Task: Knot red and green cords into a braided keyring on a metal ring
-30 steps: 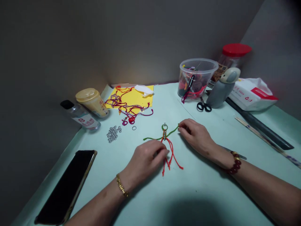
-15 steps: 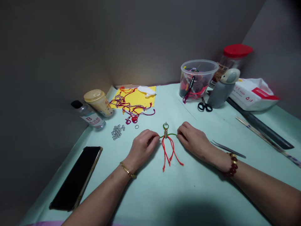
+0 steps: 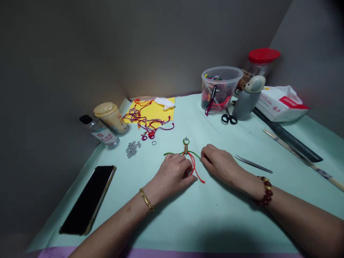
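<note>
Right hand pinches green cord; left hand half-curled over red cords, hold unclear

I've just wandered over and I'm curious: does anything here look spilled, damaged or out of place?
Nothing looks clearly damaged. The oddest spots are the tangled cords, which straggle off the near edge of the yellow sheet, and the silver beads, lying loose without a container.

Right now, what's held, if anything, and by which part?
Right hand appears to pinch the green cord near its right end. Left hand is over the red cords; any hold can't be told.
</note>
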The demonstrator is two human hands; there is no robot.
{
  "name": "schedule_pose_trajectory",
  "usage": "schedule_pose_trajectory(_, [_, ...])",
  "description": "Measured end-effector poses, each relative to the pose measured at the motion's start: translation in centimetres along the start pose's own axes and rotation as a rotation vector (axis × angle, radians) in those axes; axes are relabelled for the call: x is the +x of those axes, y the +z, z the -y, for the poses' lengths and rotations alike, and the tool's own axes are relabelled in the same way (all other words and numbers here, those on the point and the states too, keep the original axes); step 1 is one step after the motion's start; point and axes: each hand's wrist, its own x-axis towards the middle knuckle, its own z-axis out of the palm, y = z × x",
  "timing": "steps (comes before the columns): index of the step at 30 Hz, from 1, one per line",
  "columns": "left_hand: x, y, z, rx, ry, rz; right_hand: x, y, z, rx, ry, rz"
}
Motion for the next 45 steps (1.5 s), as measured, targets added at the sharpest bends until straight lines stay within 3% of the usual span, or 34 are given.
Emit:
schedule_pose_trajectory(4, [-0.4, -1.1, 0.6, -0.082, -0.043, -0.026, -0.2, -0.6, 0.3, 0.075, -0.024, -0.043])
schedule_pose_trajectory(7, [-1.3, -1.8, 0.9, -0.183, -0.091, -0.06, -0.6, -0.8, 1.1, 0.18, -0.194, -0.023])
schedule_pose_trajectory(11, [-1.8, -1.3, 0.8, -0.195, -0.044, 0.014, -1.2, 0.2, 2.4, 0.239, -0.385, 0.075])
schedule_pose_trajectory(18, [-2.0, -0.3, 1.2, -0.137, -0.028, 0.037, -0.8, 1.3, 2.1, 0.281, -0.292, 0.133])
schedule_pose_trajectory(25, [-2.1, -1.1, 0.0, -0.155, -0.149, -0.063, -0.1, 1.4, 1.8, 0.508, -0.16, 0.032])
schedule_pose_trajectory(29, [-1.2, -0.3, -0.6, -0.026, -0.137, -0.087, -0.3, 2.4, 1.7, 0.536, -0.173, 0.011])
schedule_pose_trajectory(35, [-1.2, 0.5, -0.4, -0.074, -0.101, -0.117, -0.6, 3.2, 1.3, 0.54, -0.226, 0.01])
schedule_pose_trajectory(45, [-1.7, 0.6, -0.4, -0.07, -0.093, -0.071, -0.9, 3.5, 1.3, 0.469, -0.251, 0.097])
